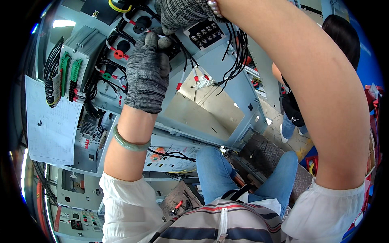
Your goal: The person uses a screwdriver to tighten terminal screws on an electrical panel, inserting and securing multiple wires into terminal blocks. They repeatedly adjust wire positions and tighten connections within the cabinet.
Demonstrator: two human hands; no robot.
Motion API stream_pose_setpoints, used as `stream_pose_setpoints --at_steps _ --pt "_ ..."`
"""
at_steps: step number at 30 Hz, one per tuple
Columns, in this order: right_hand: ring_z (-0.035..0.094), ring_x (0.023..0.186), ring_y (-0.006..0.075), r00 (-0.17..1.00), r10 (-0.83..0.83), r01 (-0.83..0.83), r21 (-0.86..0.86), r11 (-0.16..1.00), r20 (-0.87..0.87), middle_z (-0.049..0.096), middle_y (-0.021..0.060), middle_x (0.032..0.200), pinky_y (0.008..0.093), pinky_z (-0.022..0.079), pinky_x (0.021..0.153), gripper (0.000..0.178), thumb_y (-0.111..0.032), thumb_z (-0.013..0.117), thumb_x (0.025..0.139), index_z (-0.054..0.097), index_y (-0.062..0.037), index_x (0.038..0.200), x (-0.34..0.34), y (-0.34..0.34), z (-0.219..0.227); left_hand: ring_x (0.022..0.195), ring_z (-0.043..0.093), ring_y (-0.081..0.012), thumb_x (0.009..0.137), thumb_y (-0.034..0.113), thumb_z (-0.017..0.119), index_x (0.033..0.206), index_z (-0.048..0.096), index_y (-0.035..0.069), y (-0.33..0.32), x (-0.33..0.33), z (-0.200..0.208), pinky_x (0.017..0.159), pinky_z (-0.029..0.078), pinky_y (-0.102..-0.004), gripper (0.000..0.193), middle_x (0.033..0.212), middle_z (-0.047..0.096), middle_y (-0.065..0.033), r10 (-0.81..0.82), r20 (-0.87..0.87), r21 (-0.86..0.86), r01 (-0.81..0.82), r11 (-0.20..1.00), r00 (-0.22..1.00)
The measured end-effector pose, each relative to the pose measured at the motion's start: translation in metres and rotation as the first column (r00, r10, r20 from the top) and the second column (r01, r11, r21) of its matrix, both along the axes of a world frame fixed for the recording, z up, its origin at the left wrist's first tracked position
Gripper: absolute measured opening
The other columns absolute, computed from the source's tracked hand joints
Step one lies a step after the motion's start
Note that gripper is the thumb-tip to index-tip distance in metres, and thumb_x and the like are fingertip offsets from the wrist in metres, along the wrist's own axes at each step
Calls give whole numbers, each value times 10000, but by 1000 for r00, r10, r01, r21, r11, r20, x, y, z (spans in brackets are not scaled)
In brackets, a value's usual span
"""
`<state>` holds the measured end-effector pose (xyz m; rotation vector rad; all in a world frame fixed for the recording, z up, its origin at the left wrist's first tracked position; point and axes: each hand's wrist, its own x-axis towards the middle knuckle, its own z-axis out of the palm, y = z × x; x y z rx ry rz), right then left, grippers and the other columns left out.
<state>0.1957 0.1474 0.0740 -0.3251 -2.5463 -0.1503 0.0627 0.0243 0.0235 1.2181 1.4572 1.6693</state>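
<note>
My left hand, in a grey knitted glove, reaches up to the panel with its fingers curled and the thumb pressed in. My right hand, gloved alike, comes in from the upper right, fingers bent down close to the left fingertips. What the fingertips hold between them is hidden. Just left of them sits a round black part with red-sleeved wire ends at it. Below it are a red round part and a green one, also wired. A black terminal block lies right of my hands.
Loose black wires hang right of the block. Red-sleeved wire ends dangle over the cabinet opening. A grey module with green connectors and a paper sheet are at left. Another person stands at right.
</note>
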Motion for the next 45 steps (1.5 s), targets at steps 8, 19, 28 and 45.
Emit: stream_pose_setpoints --at_steps 8,19,28,45 --pt "636 759 292 1000 7 -7 -6 1000 -5 651 186 811 367 494 697 311 -294 652 673 682 -18 812 1 -3 2 395 418 -57 879 216 564 950 533 116 4 -8 2 312 311 -178 127 722 594 -9 94 -106 8 -93 996 990" --pt "636 771 293 1000 8 -8 -11 1000 -10 652 185 820 368 494 707 327 -310 667 664 682 -21 817 3 -6 2 388 412 -66 892 213 545 961 527 124 -1 4 2 311 304 -181 114 712 587 0 90 35 -11 -90 996 995" --pt "636 781 294 1000 13 -13 -30 999 6 653 184 827 368 494 716 341 -323 678 656 682 -24 821 -6 -10 -4 449 390 -72 917 289 489 1061 544 135 4 5 4 347 264 -190 218 728 549 8 264 110 -70 -258 964 958" --pt "636 800 296 998 -58 59 -56 997 14 654 183 841 369 494 732 368 -347 700 642 683 -30 829 4 -20 4 402 408 -98 907 245 516 1022 612 88 5 10 11 363 312 -224 217 665 591 -18 231 -141 -78 -244 967 963"
